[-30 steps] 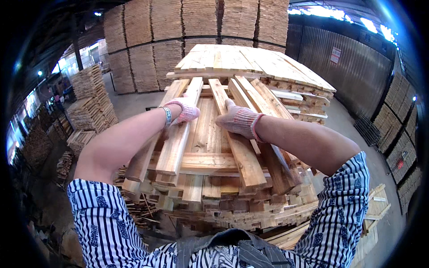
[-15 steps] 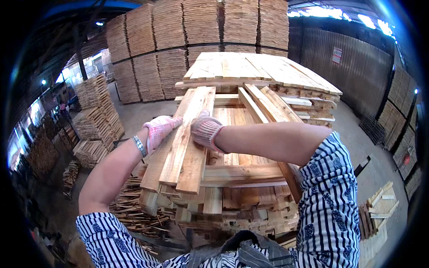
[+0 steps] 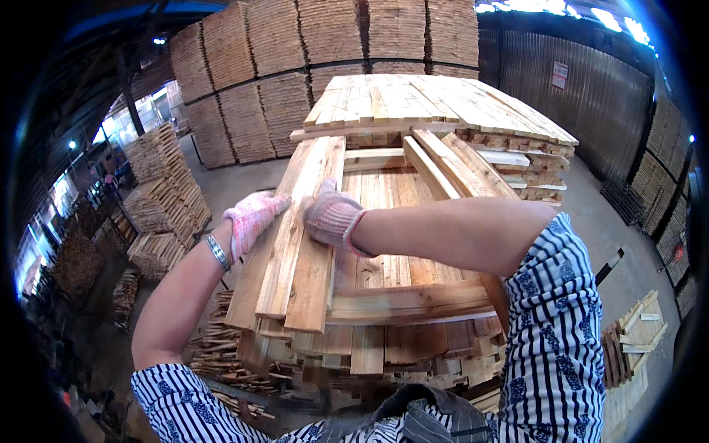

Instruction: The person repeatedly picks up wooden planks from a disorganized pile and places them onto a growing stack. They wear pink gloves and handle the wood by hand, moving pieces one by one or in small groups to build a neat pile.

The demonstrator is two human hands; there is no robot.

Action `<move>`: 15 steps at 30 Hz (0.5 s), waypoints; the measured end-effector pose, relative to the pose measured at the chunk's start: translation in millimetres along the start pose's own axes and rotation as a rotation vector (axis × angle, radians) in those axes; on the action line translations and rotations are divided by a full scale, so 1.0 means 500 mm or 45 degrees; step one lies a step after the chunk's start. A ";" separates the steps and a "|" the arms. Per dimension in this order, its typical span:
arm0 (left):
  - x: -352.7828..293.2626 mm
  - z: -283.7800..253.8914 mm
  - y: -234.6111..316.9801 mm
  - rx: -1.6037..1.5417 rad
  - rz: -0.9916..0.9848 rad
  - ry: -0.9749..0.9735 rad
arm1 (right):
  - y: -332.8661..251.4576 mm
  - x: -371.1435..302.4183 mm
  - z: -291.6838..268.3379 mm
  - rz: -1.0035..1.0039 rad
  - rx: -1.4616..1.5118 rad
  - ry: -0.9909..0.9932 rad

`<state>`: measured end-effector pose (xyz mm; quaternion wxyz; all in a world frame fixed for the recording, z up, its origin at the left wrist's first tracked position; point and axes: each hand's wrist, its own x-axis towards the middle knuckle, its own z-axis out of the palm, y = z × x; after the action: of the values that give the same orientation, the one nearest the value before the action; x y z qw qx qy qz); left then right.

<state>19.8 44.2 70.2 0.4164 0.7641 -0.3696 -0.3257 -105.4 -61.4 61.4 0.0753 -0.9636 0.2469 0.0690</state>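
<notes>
Both my hands wear pink-and-white knit gloves and press in on a few long boards lying side by side. My left hand (image 3: 255,219) closes on the left side of the upper narrow board (image 3: 286,267). From the right, my right hand (image 3: 331,219) grips the same group, its fingers partly hidden behind its knuckles. A second board (image 3: 310,292) lies under that hand, and a wider plank (image 3: 247,301) lies along the left. These boards rest lengthwise on the stack, over a crosswise timber (image 3: 410,303) at the near end.
More loose boards (image 3: 450,166) lie lengthwise on the right of the stack. Beyond stands a higher pile of pale planks (image 3: 421,100), with tall stacks of timber (image 3: 332,37) behind. Scrap sticks (image 3: 221,336) lie at lower left, and a small pallet-like wood heap (image 3: 639,336) sits at right.
The view has shifted slightly, and the boards' near ends show a little lower and further left. Both hands keep their hold and have moved slightly left with the boards.
</notes>
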 end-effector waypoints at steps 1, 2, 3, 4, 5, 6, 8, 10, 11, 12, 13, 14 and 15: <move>-0.002 0.002 -0.004 -0.016 -0.020 -0.014 | -0.007 -0.039 -0.005 0.203 0.496 0.100; -0.002 0.016 0.001 -0.060 0.045 -0.032 | -0.003 -0.064 -0.011 0.429 0.987 0.234; 0.001 0.013 0.001 0.056 0.082 0.016 | -0.008 -0.068 -0.009 0.448 0.934 0.280; 0.011 0.007 -0.003 0.171 0.119 0.062 | -0.019 -0.071 -0.004 0.471 0.881 0.328; 0.023 -0.001 -0.009 0.286 0.158 0.107 | -0.029 -0.070 -0.007 0.497 0.827 0.377; 0.039 -0.007 -0.029 0.015 0.143 -0.020 | -0.029 -0.060 0.003 0.457 0.799 0.447; 0.062 -0.021 -0.034 0.017 0.089 -0.105 | 0.004 -0.063 0.003 0.216 0.825 0.322; 0.047 -0.002 0.005 0.432 0.145 0.094 | 0.051 -0.104 -0.040 -0.004 0.586 0.217; 0.032 0.016 0.033 0.761 0.242 0.254 | 0.087 -0.142 -0.067 -0.092 0.356 0.186; 0.010 0.017 0.040 1.073 0.302 0.453 | 0.098 -0.179 -0.112 0.002 0.100 0.149; 0.020 -0.009 0.038 0.874 0.302 0.280 | 0.109 -0.221 -0.141 0.130 0.197 0.141; 0.009 0.009 0.057 0.727 0.271 0.212 | 0.144 -0.248 -0.152 0.277 -0.068 0.266; 0.010 0.033 0.072 0.595 0.241 0.125 | 0.190 -0.273 -0.137 0.369 -0.266 0.294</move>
<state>-1.4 19.7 93.4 0.2746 0.8166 -0.4839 -0.1534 -263.6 -92.6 141.1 -0.0646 -0.9221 0.3815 -0.0066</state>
